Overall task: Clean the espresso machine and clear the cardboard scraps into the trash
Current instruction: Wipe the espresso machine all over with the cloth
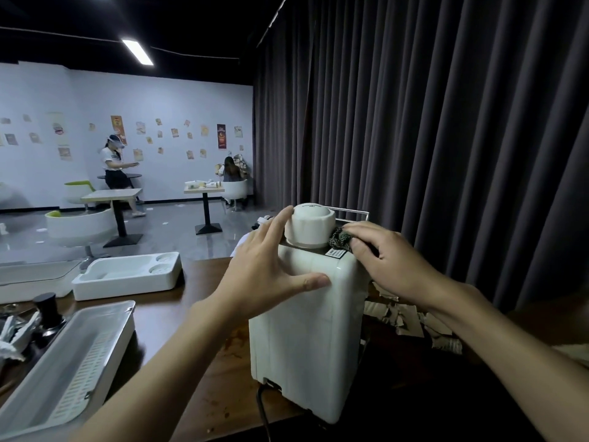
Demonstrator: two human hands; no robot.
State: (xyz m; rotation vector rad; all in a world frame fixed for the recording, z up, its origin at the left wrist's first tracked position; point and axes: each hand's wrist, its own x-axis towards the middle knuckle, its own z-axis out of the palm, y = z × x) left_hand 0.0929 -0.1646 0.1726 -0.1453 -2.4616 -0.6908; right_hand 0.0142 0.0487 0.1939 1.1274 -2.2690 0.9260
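A white espresso machine [306, 330] stands on the dark wooden table, its back toward me, with a round white cap [310, 226] on top. My left hand [271, 269] rests on the machine's upper left side, fingers straight, fingertips touching the cap, thumb across the back panel. My right hand [389, 260] presses a dark patterned cloth [341, 239] onto the machine's top right edge. Torn cardboard scraps [411, 320] lie on the table to the right of the machine, partly hidden by my right forearm.
A metal tray [105, 333] with a slotted grate sits at front left, a black tamper [47, 311] beside it. A white moulded foam insert [127, 275] lies further back. A dark curtain hangs behind the table. Two people are among tables and chairs across the room.
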